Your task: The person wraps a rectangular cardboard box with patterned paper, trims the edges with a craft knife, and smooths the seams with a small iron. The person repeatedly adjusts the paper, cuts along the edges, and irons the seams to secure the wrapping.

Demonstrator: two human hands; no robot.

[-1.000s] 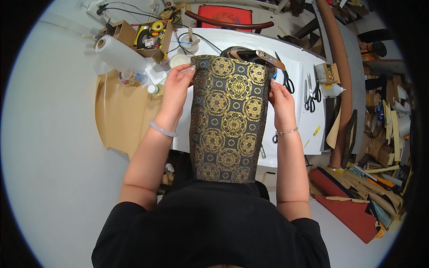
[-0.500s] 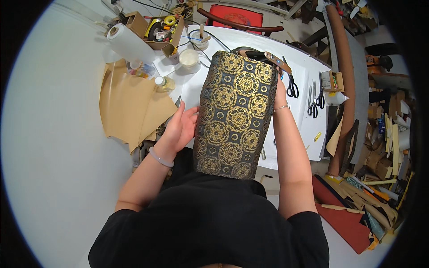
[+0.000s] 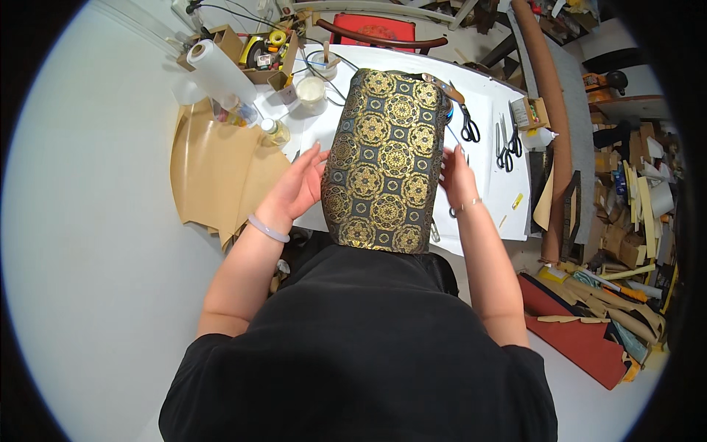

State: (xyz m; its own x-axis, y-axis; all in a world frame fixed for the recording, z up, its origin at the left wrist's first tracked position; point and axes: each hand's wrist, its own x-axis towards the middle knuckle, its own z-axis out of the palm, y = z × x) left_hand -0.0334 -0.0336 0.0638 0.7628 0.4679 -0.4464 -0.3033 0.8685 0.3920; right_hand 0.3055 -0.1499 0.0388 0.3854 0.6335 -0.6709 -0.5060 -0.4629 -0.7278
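Observation:
A long boxy piece covered in black and gold medallion-patterned brocade (image 3: 390, 162) lies in front of me, its near end by my black shirt. My left hand (image 3: 300, 184) is at its left side, fingers stretched and apart, the tips close to the cloth. Along the right side is my right hand (image 3: 460, 180), its thumb up and its fingers apart beside the edge; some fingertips are partly hidden. Whether either hand presses on the piece I cannot tell. Past its far right corner shows a brown and black handle (image 3: 448, 90), the rest hidden behind the brocade.
On the white table (image 3: 479, 199) are black-handled scissors (image 3: 468, 131), more scissors (image 3: 513, 140), a white tub (image 3: 311, 96) and a small bottle (image 3: 274, 132). Tan sheets (image 3: 213, 169) lie left, near a white roll (image 3: 217, 66). A brown roll (image 3: 556, 132) stands right; a red chair (image 3: 375, 28) behind.
The brocade piece's near end has shifted away from my body. My right hand has come nearer along its right side, with more of its fingers showing. My left hand stays beside it.

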